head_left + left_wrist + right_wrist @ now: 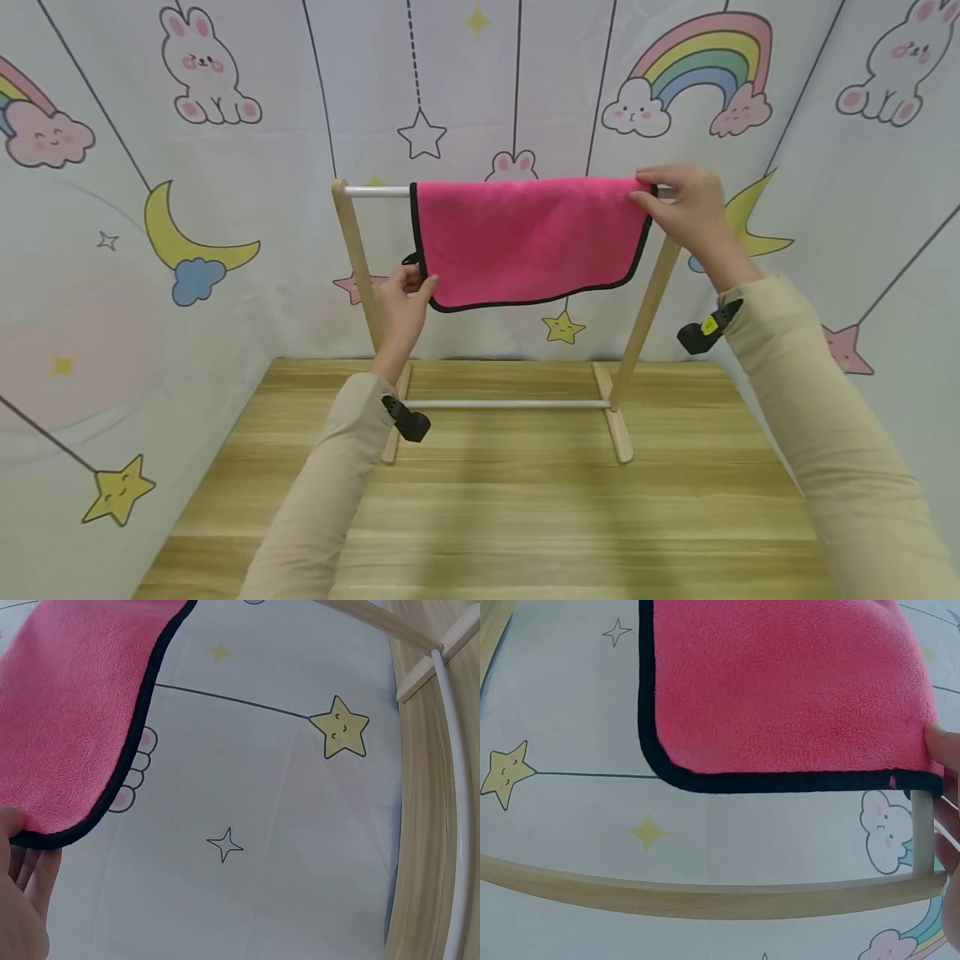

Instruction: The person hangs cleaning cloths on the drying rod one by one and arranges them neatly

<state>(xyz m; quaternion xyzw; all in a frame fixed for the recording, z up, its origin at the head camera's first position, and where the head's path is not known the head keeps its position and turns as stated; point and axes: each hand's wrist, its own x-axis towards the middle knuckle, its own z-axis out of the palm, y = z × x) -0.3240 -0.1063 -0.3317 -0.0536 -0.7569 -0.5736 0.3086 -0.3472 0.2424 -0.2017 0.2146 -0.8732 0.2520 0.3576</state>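
Observation:
A pink towel (525, 242) with black edging hangs folded over the top white rod (378, 192) of a wooden rack. My left hand (403, 307) pinches its lower left corner between thumb and fingers; the left wrist view shows the thumb on the pink pile (75, 712) and the fingers behind the black edge. Up at the rod's right end, my right hand (686, 204) pinches the towel's upper right edge, thumb in front. In the right wrist view that hand (946, 772) is partly cut off by the frame, beside the short bare stretch of rod (923, 832).
The rack's wooden legs (648, 312) stand on a wood-grain table (517, 508), joined low down by a second white rod (510, 404). Close behind hangs a white backdrop (292, 250) printed with rabbits, stars and rainbows.

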